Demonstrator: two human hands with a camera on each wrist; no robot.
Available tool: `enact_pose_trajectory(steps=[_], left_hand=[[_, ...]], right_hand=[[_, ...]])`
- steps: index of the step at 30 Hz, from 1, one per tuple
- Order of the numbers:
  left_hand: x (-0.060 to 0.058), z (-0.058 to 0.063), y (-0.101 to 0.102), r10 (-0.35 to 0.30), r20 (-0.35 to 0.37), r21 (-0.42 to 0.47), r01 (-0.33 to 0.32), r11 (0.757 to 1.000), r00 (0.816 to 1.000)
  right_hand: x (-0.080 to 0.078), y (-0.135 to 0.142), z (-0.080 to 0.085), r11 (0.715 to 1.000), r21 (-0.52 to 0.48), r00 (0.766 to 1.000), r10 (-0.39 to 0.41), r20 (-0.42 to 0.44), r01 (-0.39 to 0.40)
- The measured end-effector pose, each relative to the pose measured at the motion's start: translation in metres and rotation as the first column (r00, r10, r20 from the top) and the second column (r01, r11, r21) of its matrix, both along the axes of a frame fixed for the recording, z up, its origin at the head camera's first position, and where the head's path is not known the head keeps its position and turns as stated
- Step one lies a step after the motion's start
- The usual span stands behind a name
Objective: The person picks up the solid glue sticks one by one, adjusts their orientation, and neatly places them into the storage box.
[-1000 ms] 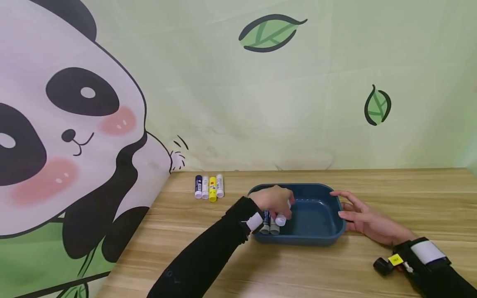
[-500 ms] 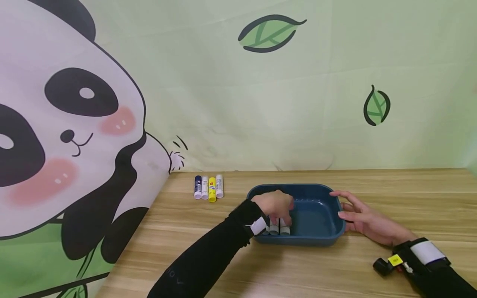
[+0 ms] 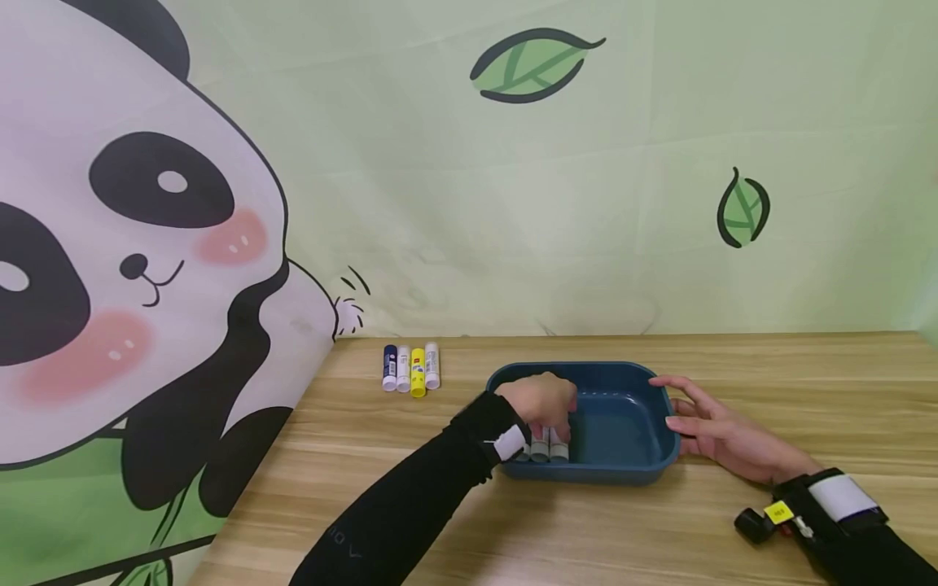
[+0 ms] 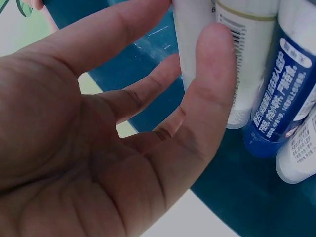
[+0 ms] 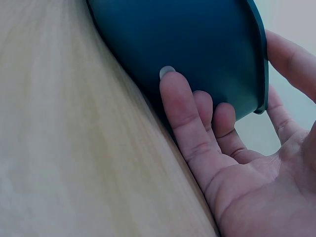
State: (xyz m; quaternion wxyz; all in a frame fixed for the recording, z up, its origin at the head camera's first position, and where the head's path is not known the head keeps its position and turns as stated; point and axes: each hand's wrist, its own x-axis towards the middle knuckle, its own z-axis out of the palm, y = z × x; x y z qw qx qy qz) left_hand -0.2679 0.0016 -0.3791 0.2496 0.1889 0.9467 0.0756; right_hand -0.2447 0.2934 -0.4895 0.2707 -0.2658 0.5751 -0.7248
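Note:
My left hand (image 3: pixel 538 399) reaches down into the left side of a blue plastic tray (image 3: pixel 619 470). Its thumb and fingers are around a white glue stick (image 4: pixel 190 29), which stands at the end of a row in the tray. Beside that stick, in the left wrist view, are another white glue stick (image 4: pixel 247 69), a blue one (image 4: pixel 281 94) and part of one more white one (image 4: pixel 298 153). My right hand (image 3: pixel 729 435) rests against the tray's right end. In the right wrist view its fairly straight fingers touch the outer wall (image 5: pixel 187 39), one finger at the rim.
Several glue sticks, among them a yellow one (image 3: pixel 418 373) and a dark blue one (image 3: pixel 390 368), lie side by side at the back left of the wooden table (image 3: pixel 352 480). A cloth backdrop (image 3: pixel 440 203) with a panda and leaves hangs behind the table.
A second ago my left hand held the glue stick tilted above the others; it has lowered it into line beside them in the tray. My right hand has stayed at the tray's end.

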Motion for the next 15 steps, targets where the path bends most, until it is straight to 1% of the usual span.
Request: enact_pose_trajectory(steps=[8,15], left_hand=[[0.0002,0.0001,-0.0004,-0.015,-0.018,-0.009,0.014,1.000,1.000],[0.0011,0.0002,-0.0026,-0.061,-0.042,-0.016,0.060,0.998,0.997]], right_hand=[[-0.0008,0.0000,0.0004,1.000,0.000,1.000,-0.002,0.001,0.002],[-0.0009,0.0000,-0.0003,1.000,0.003,1.000,0.005,-0.003,-0.005]])
